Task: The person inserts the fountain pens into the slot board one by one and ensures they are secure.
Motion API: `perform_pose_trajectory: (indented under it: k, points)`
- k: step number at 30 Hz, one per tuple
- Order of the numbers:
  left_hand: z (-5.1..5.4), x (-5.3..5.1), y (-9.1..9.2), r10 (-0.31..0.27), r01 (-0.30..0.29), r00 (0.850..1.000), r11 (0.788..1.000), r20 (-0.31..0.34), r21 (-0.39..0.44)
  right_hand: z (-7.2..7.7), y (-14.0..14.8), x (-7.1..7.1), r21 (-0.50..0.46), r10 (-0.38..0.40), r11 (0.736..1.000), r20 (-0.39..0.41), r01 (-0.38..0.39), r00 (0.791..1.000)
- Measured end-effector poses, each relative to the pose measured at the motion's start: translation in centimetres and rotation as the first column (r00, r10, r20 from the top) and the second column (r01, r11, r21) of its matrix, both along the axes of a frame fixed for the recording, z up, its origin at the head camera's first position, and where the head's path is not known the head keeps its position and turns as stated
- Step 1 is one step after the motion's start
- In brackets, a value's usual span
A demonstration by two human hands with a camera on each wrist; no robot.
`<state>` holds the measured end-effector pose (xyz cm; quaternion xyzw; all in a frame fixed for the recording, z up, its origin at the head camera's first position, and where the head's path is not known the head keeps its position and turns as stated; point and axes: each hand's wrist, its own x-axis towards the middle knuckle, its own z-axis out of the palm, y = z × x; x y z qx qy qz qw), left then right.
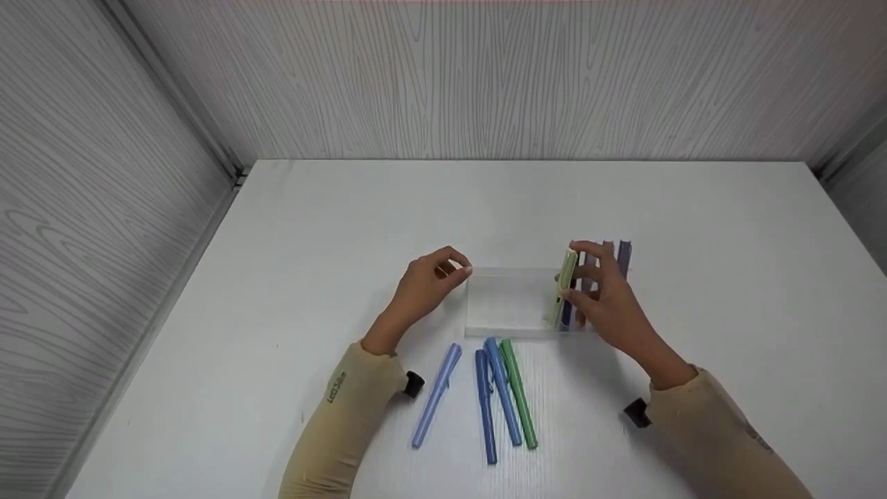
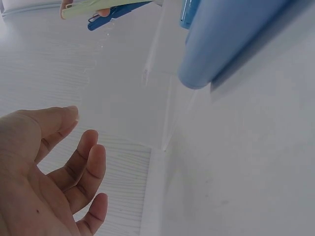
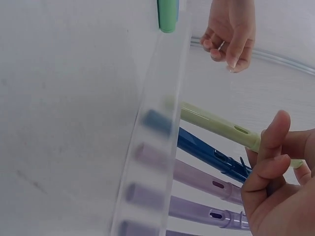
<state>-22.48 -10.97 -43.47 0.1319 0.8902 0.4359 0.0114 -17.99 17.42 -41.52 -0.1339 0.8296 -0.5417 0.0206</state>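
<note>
My right hand (image 1: pixel 610 305) pinches a light green pen (image 3: pixel 211 120) between thumb and fingers. The pen's lower end is inside a clear plastic box (image 1: pixel 509 333), at the left of a row of pens. Beside it in the row are a dark blue pen (image 3: pixel 197 147), a pink pen (image 3: pixel 197 179) and a lavender pen (image 3: pixel 189 209). My left hand (image 1: pixel 429 281) pinches the far left corner of the box with thumb and forefinger; its other fingers (image 2: pixel 96 162) are loosely bent. My right hand partly hides the row in the head view.
On the white table (image 1: pixel 332 229), in front of the box, lie a periwinkle pen (image 1: pixel 436 395), a dark blue pen (image 1: pixel 486 409), a medium blue pen (image 1: pixel 504 395) and a green pen (image 1: pixel 520 395). Wood-grain panels (image 1: pixel 485 83) stand behind and at the sides.
</note>
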Motion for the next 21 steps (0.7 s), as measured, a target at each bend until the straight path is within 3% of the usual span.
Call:
perform_pose_trajectory:
  k: [13,21]
  points:
    - [-0.08,0.03,-0.01,-0.001,0.001,1.0,1.0,0.0,0.012,-0.48,-0.16,0.13,0.011,0.017,1.0,0.034,-0.017,0.999]
    - [-0.14,-0.04,0.01,-0.001,0.001,1.0,1.0,0.005,0.021,-0.25,-0.12,-0.04,0.12,-0.008,0.993,-0.046,0.014,0.999]
